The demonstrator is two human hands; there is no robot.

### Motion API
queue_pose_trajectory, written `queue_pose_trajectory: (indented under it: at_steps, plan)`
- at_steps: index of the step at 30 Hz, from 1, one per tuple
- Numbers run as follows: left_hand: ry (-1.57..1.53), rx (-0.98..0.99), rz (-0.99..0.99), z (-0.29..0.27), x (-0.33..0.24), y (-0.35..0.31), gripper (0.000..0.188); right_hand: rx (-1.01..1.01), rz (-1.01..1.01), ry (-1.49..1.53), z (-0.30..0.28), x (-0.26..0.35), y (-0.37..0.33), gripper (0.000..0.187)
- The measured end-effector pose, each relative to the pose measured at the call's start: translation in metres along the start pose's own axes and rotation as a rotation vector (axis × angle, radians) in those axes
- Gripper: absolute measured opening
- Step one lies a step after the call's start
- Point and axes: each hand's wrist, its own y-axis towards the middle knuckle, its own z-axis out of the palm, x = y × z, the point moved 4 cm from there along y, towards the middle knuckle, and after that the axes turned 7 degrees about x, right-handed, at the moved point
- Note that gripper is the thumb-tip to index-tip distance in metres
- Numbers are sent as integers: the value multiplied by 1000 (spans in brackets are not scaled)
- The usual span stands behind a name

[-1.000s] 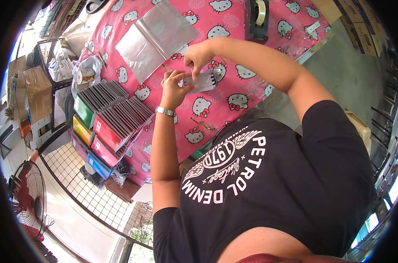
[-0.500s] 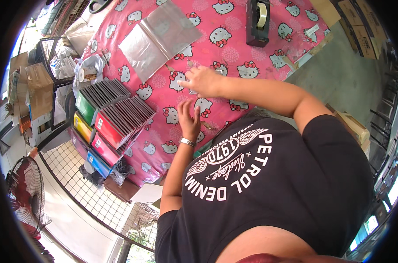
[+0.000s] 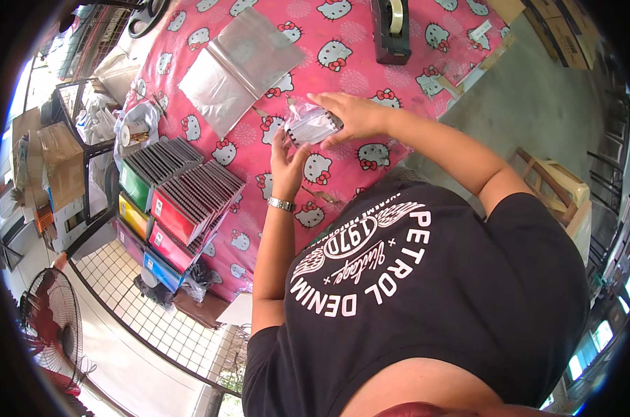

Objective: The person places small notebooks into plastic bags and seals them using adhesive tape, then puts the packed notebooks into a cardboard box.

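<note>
Half a second on, the left hand [image 3: 287, 160] and right hand [image 3: 350, 119] have come together at a clear-wrapped packet [image 3: 309, 126] on the near part of the pink table cover [image 3: 365, 82], which runs rightward to the table's edge. Left thumb and fingers, slightly parted, hold the packet's near-left corner; the right's, wider apart, clasp its right end. Clear plastic sheets [image 3: 242, 66] lie just beyond, a black tape dispenser [image 3: 391, 48] farther right; stacked spiral notebooks [image 3: 183, 187] crowd the left.

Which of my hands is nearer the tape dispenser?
Right. In view, your right hand is below and left of the black tape dispenser; your left hand is farther down and left.
</note>
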Motion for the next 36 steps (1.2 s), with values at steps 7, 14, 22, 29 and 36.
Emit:
queue_pose_trajectory:
  at_steps: [7,14,22,29,36]
  plan:
    - [485,-185,164,-15,-77,2,18,-38,-20,-24,-55,40,1,40]
    - [-250,102,24,-53,-22,26,42,64,-94,354,-53,-9,0,37]
    - [-596,551,-140,-23,14,61,55,259,-159,597,-25,-25,28,44]
    - [-174,279,-50,-18,9,68,21,67,-210,375,-25,2,35,23]
    - [549,5,297,0,-50,41,17,-93,-255,211,-11,11,24,14]
